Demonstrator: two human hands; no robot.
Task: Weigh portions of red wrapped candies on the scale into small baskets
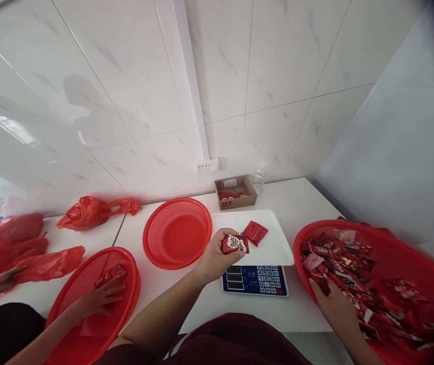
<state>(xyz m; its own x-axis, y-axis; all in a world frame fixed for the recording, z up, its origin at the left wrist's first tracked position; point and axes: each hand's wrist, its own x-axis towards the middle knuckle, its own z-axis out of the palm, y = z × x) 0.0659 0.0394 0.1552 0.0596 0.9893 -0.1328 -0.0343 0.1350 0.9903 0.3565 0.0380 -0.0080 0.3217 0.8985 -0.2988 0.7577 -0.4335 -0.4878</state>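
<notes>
My left hand (220,256) is closed around a small red packet (236,244) with a white patch and dark characters, held over the white pan of a scale (278,243). Another red packet (256,232) lies on that pan, just beyond my fingers. At the right, my right hand (334,309) reaches into a large red basket (422,263) heaped with mostly red packets. Its thumb and fingers are closed on a red packet (320,282) at the near left side of the heap, partly hidden by the hand. The scale's blue keypad (255,280) faces me.
A red basket (177,233) stands left of the scale. Farther left, a co-worker's hand (99,301) is inside another red basket (133,284) with a few packets; their other hand touches red plastic bags (53,261). A cardboard box (236,192) sits by the wall.
</notes>
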